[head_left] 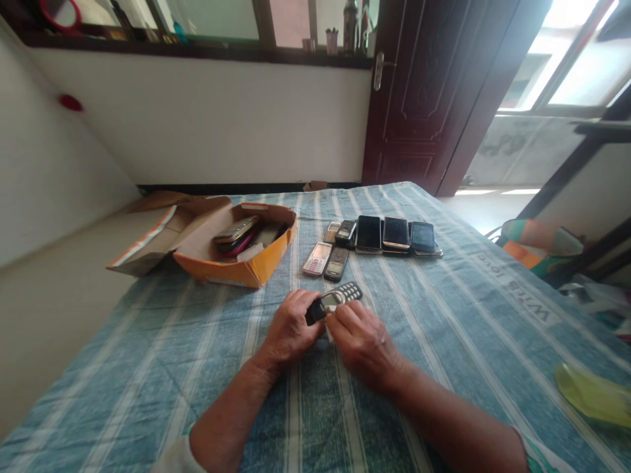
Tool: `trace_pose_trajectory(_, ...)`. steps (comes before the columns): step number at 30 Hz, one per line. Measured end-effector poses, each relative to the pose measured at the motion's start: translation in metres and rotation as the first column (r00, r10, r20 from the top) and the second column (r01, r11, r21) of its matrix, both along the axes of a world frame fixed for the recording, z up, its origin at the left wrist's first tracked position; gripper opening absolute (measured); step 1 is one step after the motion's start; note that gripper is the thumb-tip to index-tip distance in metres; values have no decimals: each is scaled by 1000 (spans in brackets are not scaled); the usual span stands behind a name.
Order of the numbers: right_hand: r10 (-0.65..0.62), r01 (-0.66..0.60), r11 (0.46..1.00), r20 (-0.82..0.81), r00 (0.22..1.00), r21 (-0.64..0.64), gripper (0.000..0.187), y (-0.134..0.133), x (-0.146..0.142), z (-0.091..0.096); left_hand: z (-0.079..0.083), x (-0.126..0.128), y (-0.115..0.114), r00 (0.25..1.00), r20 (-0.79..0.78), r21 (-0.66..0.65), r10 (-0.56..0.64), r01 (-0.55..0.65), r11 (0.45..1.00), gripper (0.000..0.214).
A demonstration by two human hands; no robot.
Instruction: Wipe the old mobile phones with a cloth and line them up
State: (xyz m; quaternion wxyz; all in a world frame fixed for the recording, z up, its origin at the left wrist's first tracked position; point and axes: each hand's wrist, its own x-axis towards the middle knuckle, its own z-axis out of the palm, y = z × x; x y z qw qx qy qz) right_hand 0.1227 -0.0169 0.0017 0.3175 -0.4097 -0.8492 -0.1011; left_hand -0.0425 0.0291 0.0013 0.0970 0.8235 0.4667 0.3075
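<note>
My left hand (294,326) is closed around the top end of a dark keypad phone (349,291), held above the bed sheet with its keys facing up. My right hand (363,338) presses against the near side of the phone's screen. Pinched in its fingers is a white wipe (330,330), mostly hidden, which could be tissue or cloth. Just beyond the hands lie a pink-and-white keypad phone (317,259) and a black keypad phone (336,264), with two more keypad phones behind them.
An open orange cardboard box (269,266) with several phones inside stands to the left, its lid folded outward. Stacked touchscreen phones (369,234) lie in a row at the right. A yellow-green item (594,394) rests near the right edge of the striped sheet (221,394).
</note>
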Motion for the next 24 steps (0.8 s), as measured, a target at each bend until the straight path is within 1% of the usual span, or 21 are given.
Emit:
trace_pose_trajectory(4, 66, -66, 998, -41, 997, 12, 29, -2, -2, 2, 0, -3, 1, 999, 33, 76, 24, -27, 997, 28)
trace_pose_trajectory(7, 99, -98, 995, -53, 994, 18, 31, -3, -3, 1, 1, -5, 1, 997, 56, 106, 46, -52, 993, 27)
trace_pose_trajectory(11, 156, -154, 988, -78, 985, 26, 28, -4, -5, -1, 1, -5, 1, 996, 77, 135, 47, -57, 989, 28)
trace_pose_trajectory(16, 178, -174, 984, -105, 978, 45, 24, -5, -7, 0, 0, -7, 2, 995, 90, 165, 51, -65, 984, 27)
trace_pose_trajectory(20, 189, -175, 977, -117, 975, 121, 26, -3, -10, -1, 0, -10, 2, 993, 103, 170, 59, -76, 982, 29)
trace_pose_trajectory(24, 191, -166, 963, -102, 976, 213, 26, 1, -12, -7, 1, -11, 3, 992, 111, 164, 64, -82, 983, 27)
